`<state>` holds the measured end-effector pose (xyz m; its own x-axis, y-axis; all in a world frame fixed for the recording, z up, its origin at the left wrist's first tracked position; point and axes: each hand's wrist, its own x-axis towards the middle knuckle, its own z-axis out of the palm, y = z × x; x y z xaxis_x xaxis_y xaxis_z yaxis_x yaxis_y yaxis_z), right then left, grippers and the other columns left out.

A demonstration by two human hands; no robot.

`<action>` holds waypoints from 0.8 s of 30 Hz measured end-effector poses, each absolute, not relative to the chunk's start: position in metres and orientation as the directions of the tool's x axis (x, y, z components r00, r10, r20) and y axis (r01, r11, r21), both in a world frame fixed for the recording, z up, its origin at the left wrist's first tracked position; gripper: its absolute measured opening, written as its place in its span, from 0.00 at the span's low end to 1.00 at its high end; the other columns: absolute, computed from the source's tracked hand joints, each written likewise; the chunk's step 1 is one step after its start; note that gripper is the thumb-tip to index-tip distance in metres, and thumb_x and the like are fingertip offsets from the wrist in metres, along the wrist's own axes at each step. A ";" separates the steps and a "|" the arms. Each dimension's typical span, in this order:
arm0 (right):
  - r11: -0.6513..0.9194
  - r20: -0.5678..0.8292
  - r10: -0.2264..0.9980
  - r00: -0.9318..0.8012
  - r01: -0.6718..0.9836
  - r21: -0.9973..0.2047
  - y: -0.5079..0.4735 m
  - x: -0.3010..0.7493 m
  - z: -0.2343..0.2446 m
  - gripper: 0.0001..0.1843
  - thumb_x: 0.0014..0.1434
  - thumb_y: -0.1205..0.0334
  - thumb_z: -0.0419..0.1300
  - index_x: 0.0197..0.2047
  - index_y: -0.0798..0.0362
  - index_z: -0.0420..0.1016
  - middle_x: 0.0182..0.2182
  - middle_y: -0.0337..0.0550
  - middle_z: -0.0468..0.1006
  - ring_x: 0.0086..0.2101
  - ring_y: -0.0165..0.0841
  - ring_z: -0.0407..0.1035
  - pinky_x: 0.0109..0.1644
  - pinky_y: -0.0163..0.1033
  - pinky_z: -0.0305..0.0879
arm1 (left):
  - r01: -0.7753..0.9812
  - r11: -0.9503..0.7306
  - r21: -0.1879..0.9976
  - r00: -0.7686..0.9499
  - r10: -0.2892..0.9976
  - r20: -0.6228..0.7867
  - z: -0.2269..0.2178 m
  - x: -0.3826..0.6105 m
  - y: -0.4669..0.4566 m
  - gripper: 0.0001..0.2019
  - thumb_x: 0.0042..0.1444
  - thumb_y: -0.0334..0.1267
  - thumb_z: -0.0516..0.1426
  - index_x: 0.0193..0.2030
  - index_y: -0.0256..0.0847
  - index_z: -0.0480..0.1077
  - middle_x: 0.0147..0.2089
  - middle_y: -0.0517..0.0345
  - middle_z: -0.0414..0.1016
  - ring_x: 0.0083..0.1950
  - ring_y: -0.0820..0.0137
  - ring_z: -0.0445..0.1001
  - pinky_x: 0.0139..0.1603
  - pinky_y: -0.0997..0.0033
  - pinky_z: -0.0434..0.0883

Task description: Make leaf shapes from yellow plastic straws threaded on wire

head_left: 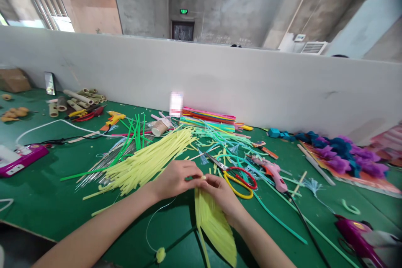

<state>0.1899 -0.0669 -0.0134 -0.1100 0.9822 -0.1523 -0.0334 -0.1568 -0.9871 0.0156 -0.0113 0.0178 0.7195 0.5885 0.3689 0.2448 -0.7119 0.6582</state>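
Observation:
A yellow-green leaf-shaped piece, built of fuzzy strips laid side by side, hangs point down over the near table edge. My left hand and my right hand meet at its top, fingertips pinched together on its narrow end. A loose yellow strip trails down beside the leaf. Thin white thread runs from near my left hand to a small yellow tuft. Just beyond my right hand lie scissors with red and yellow handles. A thick bundle of yellow pipe cleaners spreads beyond my left hand.
A pink glue gun and purple power strip lie right; a yellow glue gun and another purple strip lie left with cords. Bamboo pieces, purple-blue fluffy pieces and green pipe cleaners lie around. A white partition stands behind.

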 end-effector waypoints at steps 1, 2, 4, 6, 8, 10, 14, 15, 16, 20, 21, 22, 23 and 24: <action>-0.164 -0.161 0.980 -0.114 -0.022 -0.986 -0.067 0.190 -0.013 0.21 0.46 0.45 0.67 0.29 0.56 0.76 0.23 0.36 0.71 0.26 0.27 0.61 0.31 0.33 0.54 | 0.227 -0.679 0.698 0.711 0.606 0.358 0.018 0.016 -0.010 0.17 0.59 0.52 0.53 0.36 0.41 0.76 0.34 0.52 0.76 0.37 0.66 0.72 0.40 0.72 0.65; -0.180 -0.177 0.977 -0.119 -0.012 -0.984 -0.067 0.190 -0.013 0.21 0.46 0.44 0.67 0.30 0.56 0.76 0.23 0.36 0.71 0.26 0.27 0.61 0.30 0.33 0.54 | 0.209 -0.627 0.751 0.688 0.640 0.343 0.017 0.017 -0.009 0.19 0.59 0.53 0.52 0.34 0.40 0.75 0.33 0.53 0.76 0.36 0.67 0.72 0.39 0.73 0.66; -0.218 -0.217 0.968 -0.123 0.008 -0.976 -0.068 0.190 -0.012 0.21 0.47 0.44 0.66 0.32 0.56 0.77 0.24 0.37 0.71 0.25 0.27 0.61 0.29 0.33 0.53 | 0.175 -0.467 0.867 0.620 0.736 0.272 0.013 0.019 -0.003 0.25 0.61 0.56 0.47 0.33 0.38 0.74 0.31 0.53 0.75 0.34 0.68 0.73 0.36 0.74 0.67; -0.231 -0.233 0.965 -0.119 0.032 -0.973 -0.068 0.192 -0.010 0.21 0.48 0.45 0.66 0.34 0.56 0.77 0.25 0.37 0.72 0.26 0.27 0.62 0.30 0.33 0.54 | 0.164 -0.241 0.957 0.567 0.816 0.109 0.008 0.020 0.003 0.29 0.60 0.60 0.44 0.36 0.36 0.72 0.31 0.52 0.75 0.32 0.69 0.74 0.29 0.76 0.67; -0.210 -0.215 0.970 -0.117 0.054 -0.976 -0.068 0.195 -0.009 0.20 0.49 0.45 0.65 0.34 0.54 0.78 0.26 0.37 0.73 0.28 0.28 0.63 0.32 0.33 0.55 | 0.205 -0.047 0.978 0.611 0.786 -0.091 0.004 0.018 0.008 0.32 0.57 0.64 0.43 0.35 0.35 0.71 0.31 0.51 0.75 0.26 0.70 0.73 0.23 0.77 0.66; -0.186 -0.194 0.974 -0.116 0.074 -0.980 -0.067 0.198 -0.008 0.18 0.50 0.46 0.65 0.34 0.53 0.78 0.28 0.37 0.74 0.29 0.29 0.64 0.33 0.33 0.56 | 0.263 0.005 0.965 0.692 0.696 -0.192 0.003 0.015 0.011 0.29 0.54 0.63 0.50 0.34 0.35 0.71 0.31 0.52 0.76 0.26 0.71 0.74 0.23 0.77 0.66; -0.172 -0.184 0.976 -0.119 0.102 -0.980 -0.067 0.202 -0.006 0.16 0.51 0.48 0.64 0.33 0.53 0.78 0.29 0.38 0.76 0.31 0.30 0.65 0.35 0.34 0.57 | 0.302 -0.061 0.951 0.784 0.583 -0.211 0.006 0.010 0.009 0.20 0.47 0.54 0.61 0.34 0.37 0.73 0.31 0.53 0.77 0.30 0.70 0.76 0.27 0.77 0.67; -0.175 -0.186 0.974 -0.126 0.098 -0.980 -0.067 0.202 -0.006 0.16 0.51 0.48 0.64 0.33 0.54 0.78 0.29 0.38 0.76 0.31 0.30 0.65 0.35 0.34 0.57 | 0.307 -0.062 0.950 0.795 0.565 -0.220 0.007 0.010 0.008 0.19 0.48 0.53 0.62 0.33 0.37 0.73 0.31 0.53 0.78 0.30 0.70 0.76 0.27 0.76 0.68; -0.178 -0.189 0.973 -0.133 0.089 -0.980 -0.067 0.202 -0.005 0.16 0.52 0.48 0.64 0.33 0.54 0.78 0.29 0.38 0.76 0.30 0.30 0.65 0.35 0.34 0.57 | 0.310 -0.059 0.949 0.805 0.547 -0.229 0.006 0.010 0.007 0.18 0.48 0.52 0.61 0.33 0.37 0.73 0.31 0.53 0.78 0.30 0.70 0.76 0.27 0.76 0.68; -0.187 -0.196 0.971 -0.140 0.073 -0.980 -0.068 0.201 -0.005 0.16 0.52 0.48 0.64 0.34 0.53 0.77 0.29 0.39 0.76 0.31 0.30 0.65 0.36 0.34 0.58 | 0.315 -0.040 0.948 0.824 0.507 -0.253 0.005 0.011 0.005 0.16 0.50 0.50 0.61 0.32 0.37 0.73 0.30 0.53 0.78 0.30 0.70 0.76 0.29 0.75 0.68; -0.186 -0.196 0.971 -0.138 0.081 -0.979 -0.068 0.202 -0.005 0.16 0.52 0.48 0.64 0.34 0.53 0.77 0.29 0.39 0.76 0.31 0.30 0.65 0.36 0.34 0.58 | 0.313 -0.026 0.949 0.821 0.511 -0.256 0.005 0.011 0.006 0.16 0.50 0.50 0.61 0.32 0.36 0.73 0.30 0.53 0.78 0.30 0.70 0.76 0.29 0.75 0.68; -0.185 -0.197 0.971 -0.135 0.095 -0.978 -0.067 0.202 -0.006 0.16 0.52 0.48 0.64 0.34 0.53 0.77 0.29 0.38 0.76 0.31 0.30 0.65 0.36 0.34 0.57 | 0.311 -0.012 0.950 0.815 0.517 -0.261 0.005 0.012 0.006 0.15 0.49 0.49 0.61 0.32 0.36 0.73 0.29 0.53 0.78 0.30 0.70 0.76 0.29 0.75 0.69; -0.183 -0.198 0.971 -0.131 0.116 -0.976 -0.067 0.202 -0.007 0.16 0.52 0.48 0.64 0.33 0.53 0.77 0.29 0.38 0.76 0.31 0.30 0.65 0.35 0.33 0.57 | 0.307 0.003 0.952 0.809 0.526 -0.263 0.005 0.012 0.006 0.15 0.49 0.49 0.62 0.32 0.36 0.73 0.29 0.53 0.78 0.30 0.70 0.76 0.29 0.75 0.69; -0.183 -0.201 0.972 -0.126 0.142 -0.973 -0.067 0.203 -0.008 0.17 0.52 0.47 0.63 0.33 0.53 0.77 0.29 0.38 0.75 0.31 0.30 0.64 0.35 0.33 0.56 | 0.303 0.017 0.953 0.802 0.536 -0.264 0.005 0.012 0.006 0.15 0.49 0.48 0.62 0.32 0.36 0.73 0.29 0.53 0.78 0.30 0.70 0.76 0.29 0.75 0.69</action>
<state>0.2028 -0.0669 -0.0084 -0.1256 0.9715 -0.2010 0.1423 -0.1829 -0.9728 0.0121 0.0063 0.0053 0.8015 0.5364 -0.2643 0.3027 0.0173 0.9529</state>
